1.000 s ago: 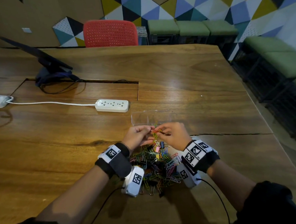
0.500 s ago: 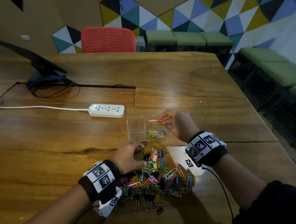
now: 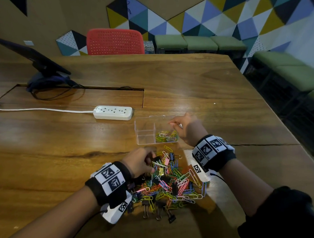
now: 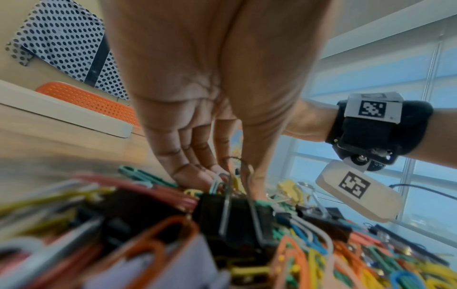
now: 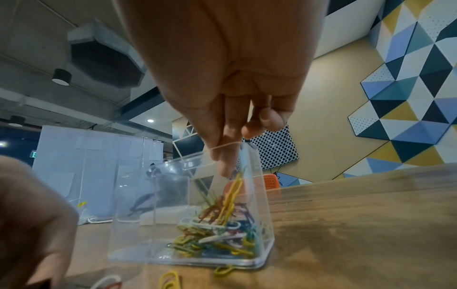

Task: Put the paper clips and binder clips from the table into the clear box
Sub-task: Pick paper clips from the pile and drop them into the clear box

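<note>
Since half a second ago, a yellow paper clip (image 5: 232, 192) has left the right hand (image 3: 186, 128), whose fingers now hang loosely apart over the clear box (image 3: 144, 137) and its right compartment. Nearer, the left hand (image 3: 139, 162) pinches into the pile (image 3: 169, 182) on the table (image 3: 65, 157); which clip it grips is blurred.

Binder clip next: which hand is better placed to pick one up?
Left. The left hand is already down in the pile, fingers at a black binder clip; the right hand is over the clear box.
</note>
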A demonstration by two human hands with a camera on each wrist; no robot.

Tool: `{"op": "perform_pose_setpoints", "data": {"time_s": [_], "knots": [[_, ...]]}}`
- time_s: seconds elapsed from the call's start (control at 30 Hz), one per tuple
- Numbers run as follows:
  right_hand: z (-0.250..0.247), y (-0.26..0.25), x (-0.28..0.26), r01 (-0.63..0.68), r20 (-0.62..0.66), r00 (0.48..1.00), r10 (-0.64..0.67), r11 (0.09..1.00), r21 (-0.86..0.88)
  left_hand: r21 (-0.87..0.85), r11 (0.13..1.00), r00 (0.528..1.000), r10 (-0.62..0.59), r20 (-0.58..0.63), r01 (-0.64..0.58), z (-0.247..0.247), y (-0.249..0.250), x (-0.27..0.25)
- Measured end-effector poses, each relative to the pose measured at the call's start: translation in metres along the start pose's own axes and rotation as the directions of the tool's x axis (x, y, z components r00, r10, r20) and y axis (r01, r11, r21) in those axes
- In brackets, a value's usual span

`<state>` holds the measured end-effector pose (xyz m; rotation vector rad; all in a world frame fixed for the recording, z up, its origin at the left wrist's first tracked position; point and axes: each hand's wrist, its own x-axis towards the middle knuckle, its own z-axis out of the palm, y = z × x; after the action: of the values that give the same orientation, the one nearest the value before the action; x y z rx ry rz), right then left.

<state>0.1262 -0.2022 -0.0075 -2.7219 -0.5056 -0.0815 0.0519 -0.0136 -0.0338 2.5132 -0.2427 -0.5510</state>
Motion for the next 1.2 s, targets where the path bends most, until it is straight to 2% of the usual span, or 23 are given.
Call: {"op": "perform_pose_setpoints", "data": {"time_s": [0.1,0.2,0.27,0.33,0.4,0.47,0.53,0.63,0.83,1.1,1.2], "knots": [[0.004,0.001,-0.006,0.001,-0.057,0.998,0.001,1.0,0.027,-0.045,0.999,1.0,0.005,-0.006,-0.005,0.001,-0.004,0.003],[0.006,0.003,-0.023,0.153,-0.195,0.971,-0.138,0.986,0.064,-0.041,0.999,1.0,0.014,-0.025,-0.015,-0.001,-0.005,0.003],[0.002,0.001,-0.039,0.217,-0.211,0.957,-0.201,0.975,0.055,-0.056,0.998,1.0,0.013,-0.027,-0.014,-0.003,-0.004,0.002],[-0.004,0.0,-0.053,0.199,-0.088,0.977,-0.196,0.98,0.025,-0.078,0.997,0.999,0.021,-0.027,-0.023,-0.007,-0.004,0.001],[-0.007,0.001,-0.065,0.149,0.115,0.982,-0.148,0.989,-0.001,-0.088,0.995,0.998,0.04,-0.053,-0.045,-0.01,-0.004,-0.002],[-0.007,0.0,-0.075,0.085,0.334,0.94,-0.071,0.996,-0.026,-0.087,0.994,0.994,0.059,-0.094,-0.067,-0.012,-0.005,-0.005],[-0.003,0.0,-0.084,0.023,0.456,0.89,-0.012,1.0,-0.019,-0.107,0.991,0.989,0.066,-0.129,-0.08,-0.014,-0.004,-0.008],[0.003,-0.005,-0.088,0.03,0.498,0.867,-0.021,1.0,-0.009,-0.154,0.982,0.982,0.08,-0.169,-0.107,-0.015,0.002,-0.009],[0.01,-0.013,-0.083,0.033,0.528,0.849,0.01,0.997,-0.071,-0.118,0.983,0.973,0.114,-0.2,-0.14,-0.007,0.013,-0.011],[0.007,-0.02,-0.083,0.087,0.505,0.861,-0.059,0.996,-0.031,-0.12,0.98,0.97,0.131,-0.203,-0.157,-0.007,0.013,-0.013],[0.005,-0.021,-0.08,0.135,0.513,0.854,-0.089,0.989,-0.053,-0.172,0.972,0.97,0.124,-0.211,-0.162,-0.011,0.014,-0.011]]}}
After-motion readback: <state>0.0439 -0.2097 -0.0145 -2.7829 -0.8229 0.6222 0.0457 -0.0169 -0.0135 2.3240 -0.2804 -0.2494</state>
